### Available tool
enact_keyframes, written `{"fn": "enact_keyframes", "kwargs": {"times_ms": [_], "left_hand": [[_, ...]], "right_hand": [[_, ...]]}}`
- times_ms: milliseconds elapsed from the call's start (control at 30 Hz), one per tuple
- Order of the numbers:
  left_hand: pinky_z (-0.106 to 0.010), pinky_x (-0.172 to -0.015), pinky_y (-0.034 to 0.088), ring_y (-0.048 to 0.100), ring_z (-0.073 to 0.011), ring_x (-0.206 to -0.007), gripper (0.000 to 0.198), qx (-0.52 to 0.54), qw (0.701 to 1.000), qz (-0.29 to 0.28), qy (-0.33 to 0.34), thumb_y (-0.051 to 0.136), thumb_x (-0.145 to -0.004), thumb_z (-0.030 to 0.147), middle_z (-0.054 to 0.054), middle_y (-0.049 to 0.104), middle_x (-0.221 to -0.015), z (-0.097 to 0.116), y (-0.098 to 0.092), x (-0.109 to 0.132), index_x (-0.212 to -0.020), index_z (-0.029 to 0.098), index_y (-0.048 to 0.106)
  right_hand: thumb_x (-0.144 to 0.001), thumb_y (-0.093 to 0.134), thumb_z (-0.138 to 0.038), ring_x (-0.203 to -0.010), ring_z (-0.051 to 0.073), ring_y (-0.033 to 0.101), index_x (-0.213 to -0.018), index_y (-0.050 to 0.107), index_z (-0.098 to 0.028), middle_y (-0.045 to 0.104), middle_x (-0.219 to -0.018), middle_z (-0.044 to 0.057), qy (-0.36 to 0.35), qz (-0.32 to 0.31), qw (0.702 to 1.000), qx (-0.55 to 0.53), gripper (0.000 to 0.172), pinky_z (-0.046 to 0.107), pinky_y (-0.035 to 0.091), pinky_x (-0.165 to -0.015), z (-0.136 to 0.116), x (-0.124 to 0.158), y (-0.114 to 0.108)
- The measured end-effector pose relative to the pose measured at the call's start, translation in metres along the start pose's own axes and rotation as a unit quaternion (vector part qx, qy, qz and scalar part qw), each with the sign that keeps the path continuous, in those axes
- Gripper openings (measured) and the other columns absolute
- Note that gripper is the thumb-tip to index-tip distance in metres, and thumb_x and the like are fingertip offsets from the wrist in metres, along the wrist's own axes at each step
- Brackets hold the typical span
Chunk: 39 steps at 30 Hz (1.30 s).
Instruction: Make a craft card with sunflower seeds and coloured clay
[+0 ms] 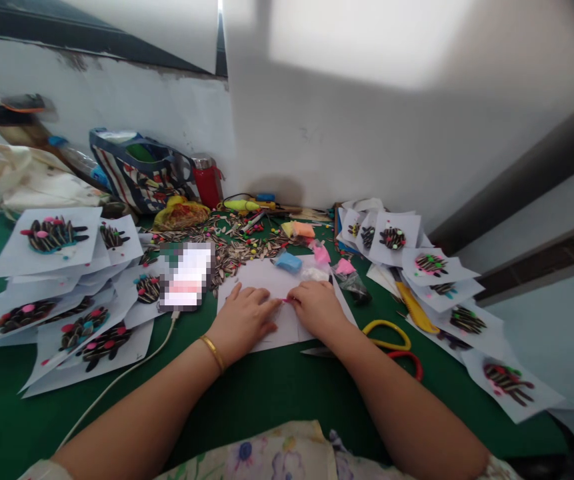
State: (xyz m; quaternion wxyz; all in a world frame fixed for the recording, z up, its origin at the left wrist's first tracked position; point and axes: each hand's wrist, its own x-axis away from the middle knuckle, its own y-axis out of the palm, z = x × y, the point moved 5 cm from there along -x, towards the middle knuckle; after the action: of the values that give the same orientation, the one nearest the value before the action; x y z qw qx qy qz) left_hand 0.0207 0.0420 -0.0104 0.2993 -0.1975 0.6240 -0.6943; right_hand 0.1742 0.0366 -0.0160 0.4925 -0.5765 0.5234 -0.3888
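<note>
My left hand point(245, 319) rests on a white sheet of paper point(267, 277) on the green table, its fingers curled and pointing right. My right hand point(317, 308) is bunched beside it, pinching a tiny pink bit point(285, 301) between the two hands. A gold bangle point(213, 352) circles my left wrist. Small lumps of clay lie just beyond the paper: blue point(288, 261), pink point(321, 253), white point(315, 273) and orange point(303, 229). A heap of sunflower seeds point(237, 250) spreads behind them.
Stacks of white cards with seed-and-clay figures lie at the left point(61, 287) and right point(447, 287). A phone point(185, 276) with a white cable sits left of the paper. Scissors point(391, 343) and a yellow knife point(414, 308) lie right. A striped bag point(137, 170) and red flask point(207, 180) stand by the wall.
</note>
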Motion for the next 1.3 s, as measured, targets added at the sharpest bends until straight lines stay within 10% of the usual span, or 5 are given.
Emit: {"fn": "enact_keyframes", "kwargs": {"times_ms": [1300], "left_hand": [[-0.056, -0.112, 0.02, 0.053, -0.0263, -0.113, 0.04, -0.021, 1.0, 0.003, 0.016, 0.067, -0.083, 0.035, -0.006, 0.059, -0.123, 0.0022, -0.0017, -0.0008, -0.121, 0.028, 0.056]], "right_hand": [[-0.091, 0.053, -0.02, -0.093, 0.018, 0.057, -0.091, 0.073, -0.027, 0.07, -0.09, 0.004, -0.038, 0.021, 0.999, 0.028, 0.022, 0.039, 0.021, -0.091, -0.0037, -0.0001, 0.0022]]}}
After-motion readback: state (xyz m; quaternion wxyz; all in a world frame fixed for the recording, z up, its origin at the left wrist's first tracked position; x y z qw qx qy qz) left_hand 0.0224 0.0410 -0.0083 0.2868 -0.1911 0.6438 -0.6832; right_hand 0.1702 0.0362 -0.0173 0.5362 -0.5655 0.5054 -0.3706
